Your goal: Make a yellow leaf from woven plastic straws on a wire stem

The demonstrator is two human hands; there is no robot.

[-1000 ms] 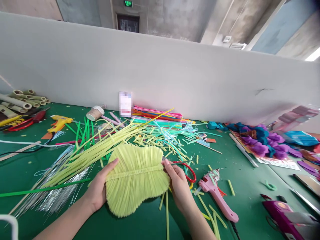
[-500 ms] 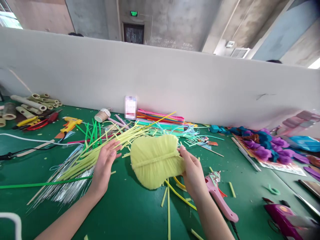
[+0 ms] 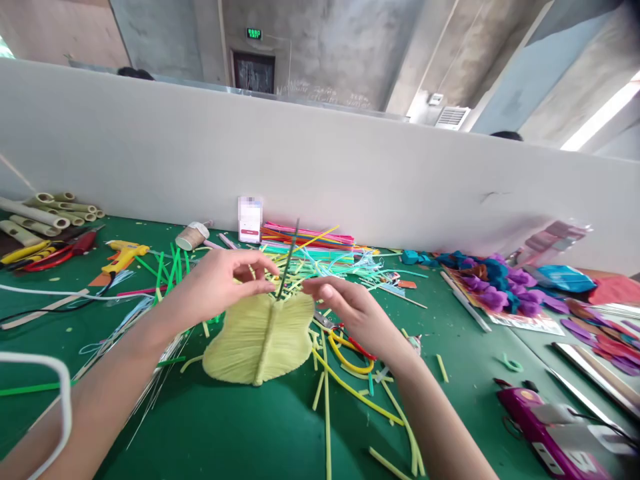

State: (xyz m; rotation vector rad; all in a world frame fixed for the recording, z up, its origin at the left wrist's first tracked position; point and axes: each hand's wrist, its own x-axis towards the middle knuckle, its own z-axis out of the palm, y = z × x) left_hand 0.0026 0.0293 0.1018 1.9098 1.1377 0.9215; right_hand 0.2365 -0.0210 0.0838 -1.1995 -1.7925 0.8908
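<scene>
A yellow-green leaf made of fuzzy pipe cleaners is in front of me, its raised midrib running toward me. From its far end a thin dark green stem points up and away. My left hand is at the leaf's upper left edge, near the stem's base, thumb and forefinger apart with a gap between them. At the upper right corner, my right hand has its fingertips closed on the leaf's edge. Part of that edge is hidden behind the fingers.
Yellow and green pipe cleaners are strewn around the green table. A yellow glue gun, pliers and bamboo tubes are at left. Purple petals and a magenta power strip are at right. A phone leans on the partition.
The leaf has turned from sideways to pointing away, and its dark stem has come into view. My left hand has moved in from the pipe-cleaner pile to the leaf. The view has shifted slightly right.
</scene>
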